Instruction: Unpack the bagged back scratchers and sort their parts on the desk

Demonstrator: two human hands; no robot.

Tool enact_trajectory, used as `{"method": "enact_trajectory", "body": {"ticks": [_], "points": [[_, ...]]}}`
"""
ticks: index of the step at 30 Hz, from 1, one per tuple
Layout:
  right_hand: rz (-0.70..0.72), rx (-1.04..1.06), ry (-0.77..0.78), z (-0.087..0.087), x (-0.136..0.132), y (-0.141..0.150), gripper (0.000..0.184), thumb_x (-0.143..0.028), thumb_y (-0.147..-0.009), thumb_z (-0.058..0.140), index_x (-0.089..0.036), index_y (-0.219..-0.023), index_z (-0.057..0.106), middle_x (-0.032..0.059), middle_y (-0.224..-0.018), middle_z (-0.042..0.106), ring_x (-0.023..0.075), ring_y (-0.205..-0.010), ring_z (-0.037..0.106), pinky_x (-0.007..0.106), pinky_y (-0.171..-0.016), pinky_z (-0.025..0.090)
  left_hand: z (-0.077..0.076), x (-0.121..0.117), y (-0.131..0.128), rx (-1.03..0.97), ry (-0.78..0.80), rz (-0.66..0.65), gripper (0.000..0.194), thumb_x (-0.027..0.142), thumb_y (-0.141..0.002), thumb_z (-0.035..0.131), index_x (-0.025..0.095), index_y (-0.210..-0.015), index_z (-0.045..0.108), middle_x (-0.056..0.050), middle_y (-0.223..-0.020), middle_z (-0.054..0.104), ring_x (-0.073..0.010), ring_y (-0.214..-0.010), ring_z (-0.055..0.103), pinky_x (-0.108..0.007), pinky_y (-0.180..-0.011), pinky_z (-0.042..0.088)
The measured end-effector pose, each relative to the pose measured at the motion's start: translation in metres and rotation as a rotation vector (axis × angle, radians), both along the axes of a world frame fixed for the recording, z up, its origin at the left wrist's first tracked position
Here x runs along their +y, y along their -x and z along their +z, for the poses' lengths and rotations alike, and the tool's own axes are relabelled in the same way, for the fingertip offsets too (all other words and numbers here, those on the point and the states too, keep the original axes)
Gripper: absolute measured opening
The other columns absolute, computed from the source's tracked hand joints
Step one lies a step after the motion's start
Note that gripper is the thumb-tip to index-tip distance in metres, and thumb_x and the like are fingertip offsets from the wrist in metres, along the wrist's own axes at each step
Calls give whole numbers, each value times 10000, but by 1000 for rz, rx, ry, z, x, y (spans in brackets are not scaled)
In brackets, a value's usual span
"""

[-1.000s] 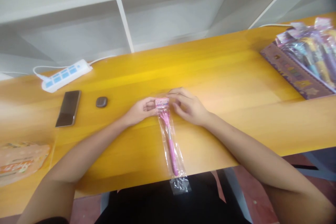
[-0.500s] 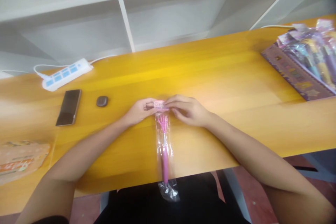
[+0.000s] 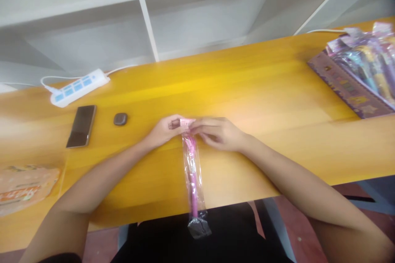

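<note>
A pink back scratcher (image 3: pixel 193 191) with a hand-shaped head lies inside a long clear plastic sleeve (image 3: pixel 186 164). The sleeve's lower end hangs over the front table edge, close to my black clothing. At its top is a small pink header card (image 3: pixel 185 122). My left hand (image 3: pixel 166 128) pinches the card's left side between thumb and fingers. From the right, my right hand (image 3: pixel 222 132) has its fingertips closed on the card's right part, covering some of it. Blur hides the exact fold of the card.
On the right stands a purple display box (image 3: pixel 345 86) full of several wrapped items. To the left are a phone (image 3: pixel 82 126), a small dark case (image 3: pixel 120 118), a white power strip (image 3: pixel 79 87) and an orange-printed bag (image 3: pixel 27 189). White shelving (image 3: pixel 148 28) backs the table (image 3: pixel 247 78).
My right hand's fingers have shifted slightly left and closed further over the card. The sleeve has moved a little, and its lower end lies differently. My left hand is nearly unchanged.
</note>
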State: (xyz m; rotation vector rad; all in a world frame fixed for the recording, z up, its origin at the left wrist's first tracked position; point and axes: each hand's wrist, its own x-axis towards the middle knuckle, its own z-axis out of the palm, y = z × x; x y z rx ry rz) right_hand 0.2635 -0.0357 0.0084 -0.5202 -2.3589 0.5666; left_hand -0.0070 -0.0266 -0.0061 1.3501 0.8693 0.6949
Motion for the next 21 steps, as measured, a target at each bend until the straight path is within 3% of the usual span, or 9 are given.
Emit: {"method": "enact_trajectory", "body": {"ticks": [8,21], "points": [[13,-16,-28,0,-2,1,362,-100,-1015,559,-262,-1279,747,28,-1358,759,192,-1237,748,388,-1026,657,-4,-1,0,79,-15,34,403,498,-914,833,155,-1101,737,-104,-1086,817,-223,-991,776,-340,-896,566],[-33,-25,-150,4,3,-7,273,-131,-1007,541,-238,-1167,733,28,-1203,792,183,-1031,765,358,-886,629,-3,-1,1,53,-12,29,391,428,-891,862,153,-1148,758,-121,-1130,822,-230,-1012,786,-335,-905,581]]}}
